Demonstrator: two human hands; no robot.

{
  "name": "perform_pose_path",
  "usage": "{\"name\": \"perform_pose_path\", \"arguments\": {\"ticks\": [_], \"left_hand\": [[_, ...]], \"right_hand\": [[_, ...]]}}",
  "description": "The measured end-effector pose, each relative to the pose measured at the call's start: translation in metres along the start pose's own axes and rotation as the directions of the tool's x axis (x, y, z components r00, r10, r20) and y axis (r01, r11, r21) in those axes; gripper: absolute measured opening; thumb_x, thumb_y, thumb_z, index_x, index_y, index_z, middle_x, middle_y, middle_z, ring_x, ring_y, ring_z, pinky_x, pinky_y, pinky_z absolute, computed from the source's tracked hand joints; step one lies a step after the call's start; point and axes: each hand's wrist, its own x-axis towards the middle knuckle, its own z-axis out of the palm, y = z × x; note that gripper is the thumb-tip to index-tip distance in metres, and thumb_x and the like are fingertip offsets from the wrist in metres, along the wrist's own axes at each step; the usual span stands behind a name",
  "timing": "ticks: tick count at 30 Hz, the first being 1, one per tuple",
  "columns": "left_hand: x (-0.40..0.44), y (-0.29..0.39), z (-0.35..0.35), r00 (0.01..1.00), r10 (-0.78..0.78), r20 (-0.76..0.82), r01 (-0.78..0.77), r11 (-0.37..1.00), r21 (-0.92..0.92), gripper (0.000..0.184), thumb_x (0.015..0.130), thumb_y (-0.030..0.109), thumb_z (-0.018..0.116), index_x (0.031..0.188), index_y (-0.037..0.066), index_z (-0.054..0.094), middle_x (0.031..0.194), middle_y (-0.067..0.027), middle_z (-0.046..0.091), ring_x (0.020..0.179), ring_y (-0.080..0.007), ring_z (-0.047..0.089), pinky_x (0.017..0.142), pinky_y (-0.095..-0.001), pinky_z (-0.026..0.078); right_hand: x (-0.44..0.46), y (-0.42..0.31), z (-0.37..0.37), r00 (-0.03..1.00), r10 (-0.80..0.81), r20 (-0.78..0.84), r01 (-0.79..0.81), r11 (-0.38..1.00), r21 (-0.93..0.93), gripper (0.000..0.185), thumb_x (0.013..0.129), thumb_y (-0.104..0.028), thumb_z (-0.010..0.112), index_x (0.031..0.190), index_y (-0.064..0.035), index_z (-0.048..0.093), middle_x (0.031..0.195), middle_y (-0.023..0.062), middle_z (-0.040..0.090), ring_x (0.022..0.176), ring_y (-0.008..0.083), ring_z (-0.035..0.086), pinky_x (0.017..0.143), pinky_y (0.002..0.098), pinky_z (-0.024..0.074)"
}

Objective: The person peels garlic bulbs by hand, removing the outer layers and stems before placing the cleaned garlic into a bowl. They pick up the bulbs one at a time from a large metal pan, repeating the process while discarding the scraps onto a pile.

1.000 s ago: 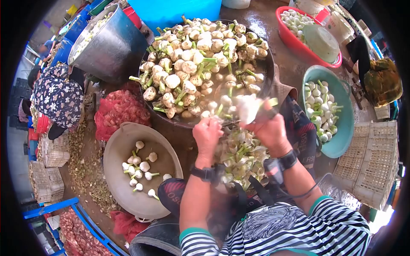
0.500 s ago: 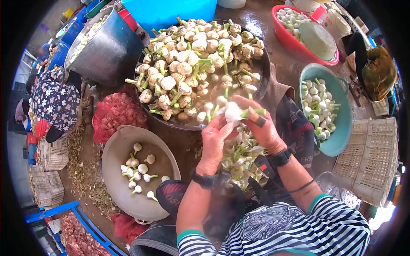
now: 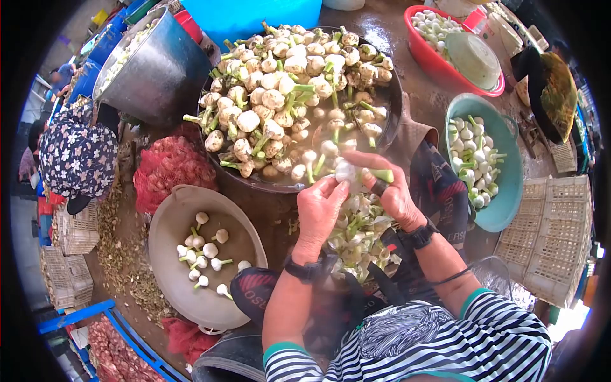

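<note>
Between my two hands is one white garlic bulb [image 3: 345, 171] with a short green stem pointing right. My left hand [image 3: 320, 207] pinches the bulb from the left side. My right hand [image 3: 396, 194] is wrapped round the stem side, a dark band on one finger. Just beyond them stands a wide dark tub [image 3: 267, 187] of murky water, heaped with soil-stained garlic bulbs [image 3: 273, 99]. Below my hands, peeled garlic leaves and skins [image 3: 363, 232] lie in a pile between my legs.
A grey basin [image 3: 167, 254] with several white bulbs stands at left, beside a red net sack [image 3: 172, 169]. At right are a teal basin [image 3: 509, 191] of cleaned garlic, a red basin [image 3: 439, 73] and plastic crates [image 3: 544, 235]. Another person [image 3: 77, 153] sits at far left.
My right hand's fingers have shifted over the bulb and stem, with the index finger now stretched across the top. The left hand stays at the bulb, and the view has moved slightly.
</note>
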Motion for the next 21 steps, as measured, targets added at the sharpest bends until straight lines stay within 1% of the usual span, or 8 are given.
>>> {"name": "perform_pose_path", "arguments": {"ticks": [2, 3, 6, 10, 13, 16, 19, 21], "left_hand": [[0.002, -0.002, -0.001, 1.000, -0.003, -0.016, 0.004, 0.999, 0.041, 0.018, 0.082, 0.012, 0.065, 0.089, -0.005, 0.066, 0.072, -0.0045, 0.067, 0.065, -0.0063, 0.058, 0.061, -0.0225, 0.047], [0.003, -0.004, -0.002, 1.000, -0.004, -0.024, 0.005, 0.998, 0.061, 0.018, 0.082, 0.013, 0.066, 0.086, -0.005, 0.066, 0.068, -0.0043, 0.066, 0.062, -0.0067, 0.058, 0.060, -0.0229, 0.047], [0.004, -0.013, -0.001, 0.997, 0.059, -0.048, -0.047, 0.975, 0.219, 0.018, 0.081, 0.012, 0.063, 0.082, -0.006, 0.065, 0.066, -0.0063, 0.066, 0.062, -0.0096, 0.060, 0.058, -0.0248, 0.047], [0.003, -0.007, -0.006, 0.999, -0.029, 0.045, 0.024, 0.994, 0.103, 0.018, 0.083, 0.009, 0.055, 0.085, -0.006, 0.064, 0.067, -0.0092, 0.067, 0.063, -0.0131, 0.065, 0.057, -0.0261, 0.050], [0.002, -0.003, -0.003, 0.994, -0.038, 0.101, 0.037, 0.999, 0.012, 0.019, 0.085, 0.009, 0.051, 0.090, -0.005, 0.063, 0.071, -0.0097, 0.067, 0.065, -0.0138, 0.066, 0.058, -0.0256, 0.052], [0.005, -0.011, -0.005, 0.992, 0.007, 0.124, -0.021, 0.993, 0.116, 0.022, 0.089, 0.010, 0.048, 0.099, -0.004, 0.062, 0.077, -0.0077, 0.067, 0.067, -0.0139, 0.066, 0.058, -0.0237, 0.053], [0.005, -0.008, -0.003, 0.998, -0.020, 0.062, 0.012, 0.992, 0.128, 0.020, 0.089, 0.010, 0.047, 0.094, -0.003, 0.061, 0.075, -0.0085, 0.067, 0.062, -0.0134, 0.065, 0.055, -0.0233, 0.052], [0.010, -0.016, -0.009, 0.998, -0.061, 0.034, 0.057, 0.993, 0.101, 0.019, 0.088, 0.010, 0.047, 0.092, -0.003, 0.061, 0.073, -0.0088, 0.066, 0.059, -0.0130, 0.064, 0.052, -0.0231, 0.051]], "right_hand": [[-0.001, 0.009, -0.001, 0.991, -0.120, 0.059, 0.125, 0.988, -0.092, 0.041, 0.090, -0.024, 0.054, 0.124, -0.0011, 0.052, 0.129, 0.0158, 0.052, 0.123, 0.0234, 0.045, 0.102, 0.0374, 0.0347], [-0.001, 0.017, 0.000, 0.995, -0.079, 0.067, 0.093, 0.965, -0.246, 0.052, 0.089, -0.037, 0.052, 0.127, -0.0010, 0.050, 0.130, 0.0158, 0.050, 0.126, 0.0274, 0.042, 0.105, 0.0401, 0.0297], [0.001, 0.028, -0.003, 0.929, -0.315, 0.197, 0.367, 0.860, -0.355, 0.054, 0.088, -0.038, 0.053, 0.127, -0.0022, 0.049, 0.131, 0.0180, 0.049, 0.127, 0.0335, 0.041, 0.106, 0.0424, 0.0292], [-0.003, 0.025, -0.004, 0.931, -0.296, 0.211, 0.357, 0.857, -0.371, 0.052, 0.088, -0.034, 0.054, 0.127, -0.0016, 0.049, 0.131, 0.0197, 0.049, 0.127, 0.0367, 0.040, 0.106, 0.0437, 0.0296], [-0.003, 0.020, -0.007, 0.989, -0.105, 0.108, 0.137, 0.927, -0.350, 0.066, 0.083, -0.053, 0.051, 0.128, -0.0028, 0.049, 0.130, 0.0197, 0.049, 0.126, 0.0359, 0.041, 0.103, 0.0422, 0.0337], [-0.002, 0.025, -0.010, 0.941, -0.299, 0.161, 0.340, 0.830, -0.443, 0.050, 0.091, -0.038, 0.047, 0.128, -0.0040, 0.049, 0.127, 0.0169, 0.053, 0.122, 0.0332, 0.047, 0.100, 0.0395, 0.0380], [-0.008, 0.006, -0.003, 0.999, 0.033, -0.015, -0.035, 0.983, -0.182, 0.042, 0.095, -0.029, 0.043, 0.125, -0.0014, 0.050, 0.123, 0.0151, 0.055, 0.114, 0.0296, 0.053, 0.095, 0.0378, 0.0431], [-0.003, 0.013, -0.008, 0.982, 0.140, -0.127, -0.080, 0.915, 0.395, 0.039, 0.094, -0.027, 0.044, 0.120, 0.0007, 0.052, 0.120, 0.0158, 0.056, 0.110, 0.0288, 0.055, 0.091, 0.0392, 0.0457]]}}
